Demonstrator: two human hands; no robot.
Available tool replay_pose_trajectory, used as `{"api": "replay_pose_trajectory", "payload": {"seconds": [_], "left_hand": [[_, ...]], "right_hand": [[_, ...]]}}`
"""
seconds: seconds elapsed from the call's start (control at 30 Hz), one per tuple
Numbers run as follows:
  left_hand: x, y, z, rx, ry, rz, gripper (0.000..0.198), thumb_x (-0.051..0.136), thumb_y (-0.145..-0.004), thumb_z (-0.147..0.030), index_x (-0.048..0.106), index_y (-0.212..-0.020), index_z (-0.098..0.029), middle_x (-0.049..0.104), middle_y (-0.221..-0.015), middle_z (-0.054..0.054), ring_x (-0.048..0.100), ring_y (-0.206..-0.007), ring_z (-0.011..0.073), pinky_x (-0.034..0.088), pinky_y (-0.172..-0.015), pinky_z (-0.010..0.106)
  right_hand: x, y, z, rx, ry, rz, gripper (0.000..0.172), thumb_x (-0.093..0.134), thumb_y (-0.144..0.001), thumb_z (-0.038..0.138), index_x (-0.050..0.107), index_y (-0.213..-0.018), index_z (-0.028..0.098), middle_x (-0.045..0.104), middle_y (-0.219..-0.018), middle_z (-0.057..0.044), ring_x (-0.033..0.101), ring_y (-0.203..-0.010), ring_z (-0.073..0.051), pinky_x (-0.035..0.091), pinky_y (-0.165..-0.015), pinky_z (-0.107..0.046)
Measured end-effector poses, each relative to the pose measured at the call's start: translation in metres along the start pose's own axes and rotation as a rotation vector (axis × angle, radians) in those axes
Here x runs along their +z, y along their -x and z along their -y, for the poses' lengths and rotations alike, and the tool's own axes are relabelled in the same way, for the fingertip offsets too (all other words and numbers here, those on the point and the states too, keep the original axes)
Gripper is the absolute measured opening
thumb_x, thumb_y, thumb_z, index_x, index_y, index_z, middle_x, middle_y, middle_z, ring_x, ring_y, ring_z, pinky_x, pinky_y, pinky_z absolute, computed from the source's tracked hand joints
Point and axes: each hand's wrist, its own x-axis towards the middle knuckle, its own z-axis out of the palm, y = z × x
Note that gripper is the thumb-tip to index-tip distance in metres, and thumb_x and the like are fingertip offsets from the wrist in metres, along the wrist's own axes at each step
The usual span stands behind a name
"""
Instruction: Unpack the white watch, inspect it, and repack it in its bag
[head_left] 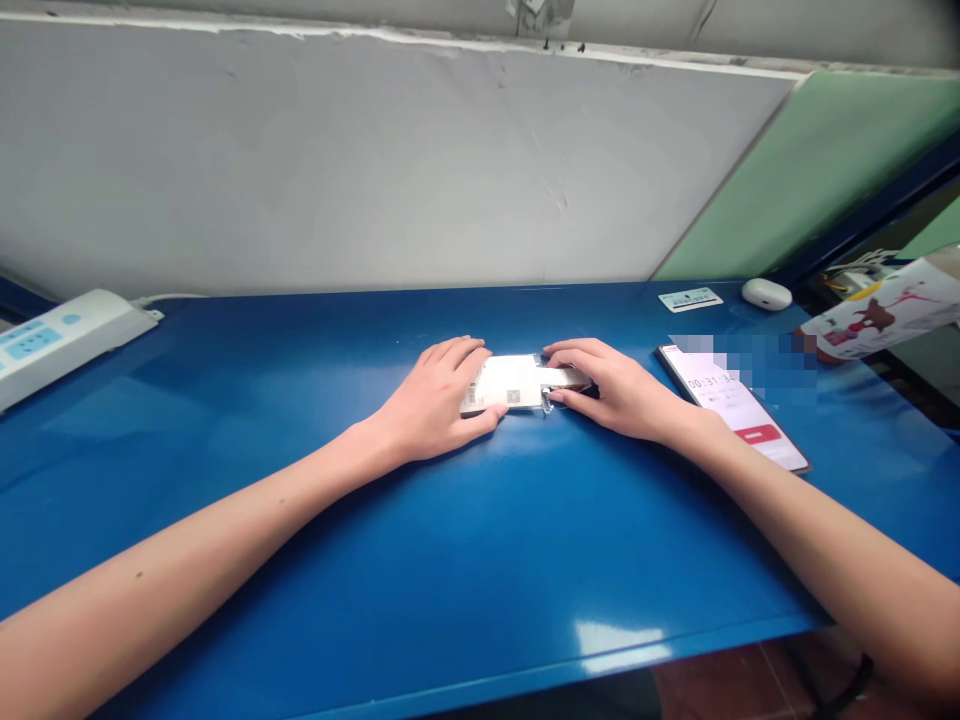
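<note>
A small white labelled packet [504, 384] lies lengthwise between grips: left hand [435, 402] clamps one end, right hand [613, 392] pinches the other.

Timer "00:31" on the phone [750, 420] screen; QR code on the white packet [504, 381]

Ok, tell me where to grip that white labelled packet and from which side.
Grip the white packet by its short ends, coming in from either side: it lies flat, long axis left to right. The left hand and right hand hold it so.
</note>
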Motion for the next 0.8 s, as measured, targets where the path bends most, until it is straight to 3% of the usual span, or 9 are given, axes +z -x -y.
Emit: {"api": "replay_pose_trajectory", "payload": {"seconds": [0.23,0.5,0.8], "left_hand": [[-0.001,-0.001,0.002,-0.016,0.009,-0.005,0.054,0.049,-0.094,-0.05,0.055,-0.126,-0.007,0.055,-0.139,0.025,0.048,-0.134,0.0397,0.039,-0.112,0.055],[-0.001,0.0,0.001,-0.008,0.028,-0.014,0.05,0.052,-0.093,-0.047,0.055,-0.127,-0.011,0.055,-0.139,0.022,0.048,-0.134,0.0386,0.039,-0.112,0.056],[0.001,0.002,0.002,-0.005,0.005,-0.013,0.059,0.054,-0.093,-0.048,0.053,-0.134,-0.005,0.052,-0.143,0.026,0.045,-0.138,0.04,0.037,-0.114,0.056]], "right_hand": [[-0.005,0.0,-0.001,0.053,0.093,-0.063,0.023,0.049,-0.099,0.025,0.054,-0.121,0.02,0.065,-0.122,-0.017,0.063,-0.111,-0.033,0.054,-0.092,-0.05],[-0.007,-0.001,-0.006,0.161,0.085,-0.391,0.024,0.045,-0.1,0.026,0.05,-0.123,0.022,0.062,-0.115,-0.015,0.063,-0.103,-0.031,0.052,-0.089,-0.048],[-0.006,-0.002,0.005,0.123,0.039,-0.431,0.024,0.045,-0.1,0.031,0.051,-0.123,0.022,0.063,-0.114,-0.015,0.063,-0.1,-0.03,0.053,-0.087,-0.047]]}}
